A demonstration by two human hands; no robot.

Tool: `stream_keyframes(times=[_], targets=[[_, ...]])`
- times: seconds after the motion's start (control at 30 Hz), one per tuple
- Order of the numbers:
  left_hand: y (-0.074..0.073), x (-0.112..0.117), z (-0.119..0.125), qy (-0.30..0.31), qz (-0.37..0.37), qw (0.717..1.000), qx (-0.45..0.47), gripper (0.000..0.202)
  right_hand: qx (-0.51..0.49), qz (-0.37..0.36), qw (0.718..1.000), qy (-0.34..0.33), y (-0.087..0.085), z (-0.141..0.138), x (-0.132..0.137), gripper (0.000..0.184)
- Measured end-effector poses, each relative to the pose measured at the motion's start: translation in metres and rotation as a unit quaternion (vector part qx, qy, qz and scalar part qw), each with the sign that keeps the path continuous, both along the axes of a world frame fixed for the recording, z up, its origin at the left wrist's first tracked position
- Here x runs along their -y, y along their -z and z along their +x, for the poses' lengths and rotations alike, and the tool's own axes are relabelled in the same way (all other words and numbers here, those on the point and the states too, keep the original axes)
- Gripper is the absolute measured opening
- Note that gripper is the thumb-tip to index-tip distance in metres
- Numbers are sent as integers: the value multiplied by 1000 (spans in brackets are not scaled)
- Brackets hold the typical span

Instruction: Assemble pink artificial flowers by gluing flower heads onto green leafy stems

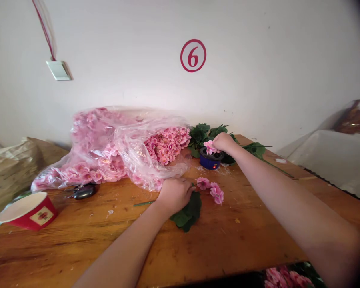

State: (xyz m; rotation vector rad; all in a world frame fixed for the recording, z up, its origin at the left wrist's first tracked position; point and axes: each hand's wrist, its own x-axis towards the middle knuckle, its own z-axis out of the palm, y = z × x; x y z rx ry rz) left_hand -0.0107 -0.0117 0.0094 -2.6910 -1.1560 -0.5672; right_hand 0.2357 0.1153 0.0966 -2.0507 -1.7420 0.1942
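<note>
A: Left hand?
B: Closed, gripping a green flower stem flat on the wooden table; pink blossoms lie beyond the hand.
A: Right hand?
B: Nearly shut, pinching a pink blossom above a blue pot.
A: Nearby?
B: Plastic bag of pink blossoms, left of the pot.

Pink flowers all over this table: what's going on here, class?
A person is working at a wooden table. Their left hand rests on a leafy flower stem with pink blossoms. Their right hand holds a pink blossom at a small blue pot. A plastic bag of pink flowers lies nearby.
</note>
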Motion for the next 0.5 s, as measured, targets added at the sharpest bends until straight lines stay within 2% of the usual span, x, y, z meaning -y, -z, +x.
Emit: stream_keyframes(times=[0.13, 0.3, 0.4, 0.5], targets=[[0, 0, 0, 8, -6, 1000, 11, 25, -9, -31, 999, 15, -1, 0, 4, 15], [1, 0, 1, 63, -34, 995, 72, 24, -65, -15, 998, 6, -6, 0, 10, 18], [3, -2, 1, 80, -76, 987, 121, 25, -134, 9, 991, 3, -8, 2, 15, 19], [7, -5, 0, 99, -133, 969, 185, 24, -250, 28, 968, -16, -4, 2, 29, 22]])
